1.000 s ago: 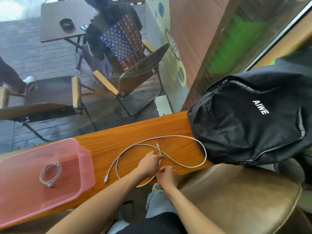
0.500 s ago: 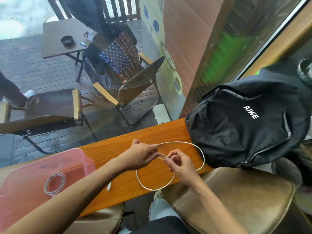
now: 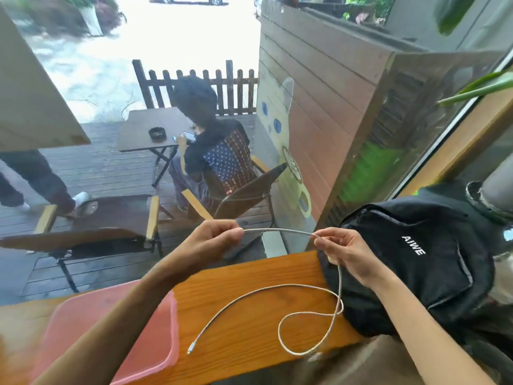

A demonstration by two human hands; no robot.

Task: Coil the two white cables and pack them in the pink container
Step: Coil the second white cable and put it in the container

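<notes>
- Both hands are pinching one white cable [image 3: 277,231] above the wooden counter [image 3: 249,273]: left hand [image 3: 213,237], right hand [image 3: 341,245].
- Its loose end is looping on the counter, plug lying just beside the pink container [image 3: 155,343].
- Black backpack [image 3: 416,259] is sitting at the right.

Single head-worn wide-angle view, taken from above and behind the person's two bare forearms, facing forward and down across the narrow orange wooden counter [image 3: 249,276]. The near edge of the counter falls close under the lens; its far edge meets a window, through which the view carries on to a dark wooden deck [image 3: 105,168] well beyond. The counter's left end runs out of frame, its right end lies under a black fabric backpack [image 3: 416,262]. Straight lines bow toward the frame borders.
</notes>
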